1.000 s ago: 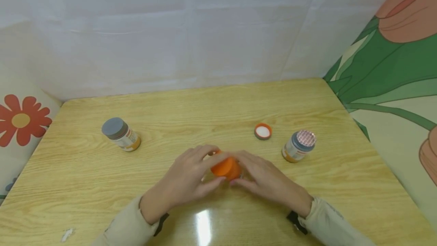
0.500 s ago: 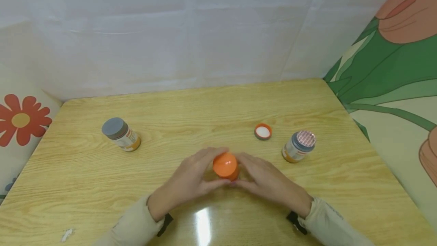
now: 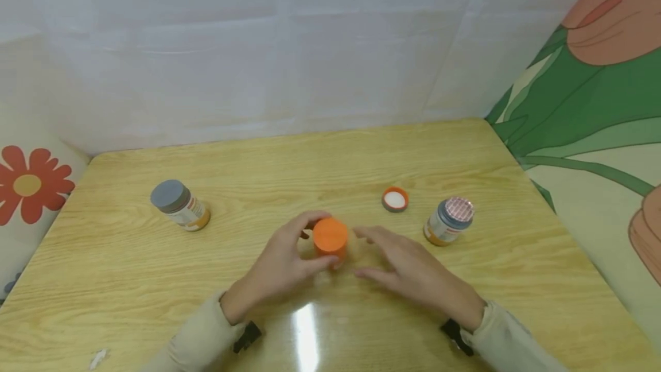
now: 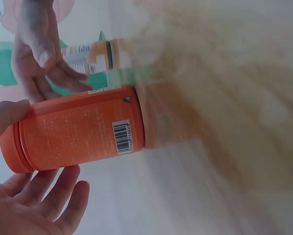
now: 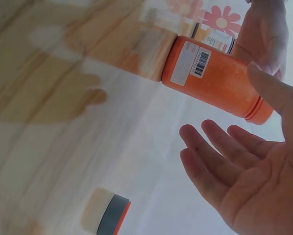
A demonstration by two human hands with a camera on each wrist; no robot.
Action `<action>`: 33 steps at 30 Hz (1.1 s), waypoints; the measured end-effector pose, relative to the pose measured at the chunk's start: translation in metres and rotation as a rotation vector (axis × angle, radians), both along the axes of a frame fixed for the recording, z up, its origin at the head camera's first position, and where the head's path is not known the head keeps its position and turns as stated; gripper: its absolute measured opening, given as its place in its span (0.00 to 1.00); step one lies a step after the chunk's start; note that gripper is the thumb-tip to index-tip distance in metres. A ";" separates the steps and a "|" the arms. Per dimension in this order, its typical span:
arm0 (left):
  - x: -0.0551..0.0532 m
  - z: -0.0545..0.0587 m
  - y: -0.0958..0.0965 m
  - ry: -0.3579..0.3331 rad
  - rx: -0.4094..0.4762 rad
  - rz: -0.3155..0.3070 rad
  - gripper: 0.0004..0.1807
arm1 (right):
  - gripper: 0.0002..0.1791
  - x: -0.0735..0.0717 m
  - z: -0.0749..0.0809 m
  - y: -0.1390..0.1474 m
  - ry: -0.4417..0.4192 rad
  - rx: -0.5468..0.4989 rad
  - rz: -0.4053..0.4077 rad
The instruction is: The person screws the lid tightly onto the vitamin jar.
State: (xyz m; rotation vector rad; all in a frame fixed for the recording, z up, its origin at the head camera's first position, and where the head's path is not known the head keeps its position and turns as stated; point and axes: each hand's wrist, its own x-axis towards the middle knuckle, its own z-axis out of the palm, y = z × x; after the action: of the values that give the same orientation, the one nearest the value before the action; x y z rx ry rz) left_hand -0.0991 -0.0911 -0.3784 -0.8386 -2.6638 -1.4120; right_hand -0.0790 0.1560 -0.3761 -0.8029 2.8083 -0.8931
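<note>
An orange bottle [image 3: 330, 240] with an orange cap stands upright on the table in front of me. My left hand [image 3: 281, 260] holds it from the left, thumb on the near side and fingers round the far side. In the left wrist view the thumb lies by the cap of the bottle [image 4: 83, 129], and a barcode shows lower down. My right hand [image 3: 413, 263] is apart from the bottle, to its right, fingers spread and nothing in them. The right wrist view shows that palm [image 5: 259, 181] bare, facing the bottle [image 5: 210, 78].
A jar with a grey lid [image 3: 181, 205] stands at the left. To the right is a lidless jar [image 3: 448, 223] with a shiny pink checked top. Near it an upturned grey lid [image 3: 395, 200] with an orange rim and white lining lies on the table [image 3: 248, 171].
Both hands were round the orange bottle, which was tilted one second ago. It now stands upright, slightly farther left and away. My right hand has come off it toward the right.
</note>
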 end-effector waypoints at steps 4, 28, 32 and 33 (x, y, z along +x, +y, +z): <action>-0.007 0.000 -0.006 -0.016 0.011 0.037 0.39 | 0.36 -0.001 0.000 0.002 0.013 -0.002 0.006; -0.058 0.003 -0.058 0.016 0.020 0.344 0.36 | 0.34 -0.003 -0.006 0.001 0.058 0.002 0.026; -0.064 0.002 -0.065 0.008 0.021 0.370 0.35 | 0.33 -0.003 -0.006 0.001 0.052 0.004 0.027; -0.066 0.002 -0.066 0.012 0.021 0.374 0.35 | 0.33 -0.003 -0.006 0.001 0.049 0.005 0.026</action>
State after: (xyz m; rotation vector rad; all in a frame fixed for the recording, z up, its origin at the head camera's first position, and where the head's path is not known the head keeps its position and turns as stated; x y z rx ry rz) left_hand -0.1648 -0.1572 -0.3768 -0.3184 -2.6089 -1.3302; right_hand -0.0823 0.1570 -0.3817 -0.8697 2.8334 -0.8735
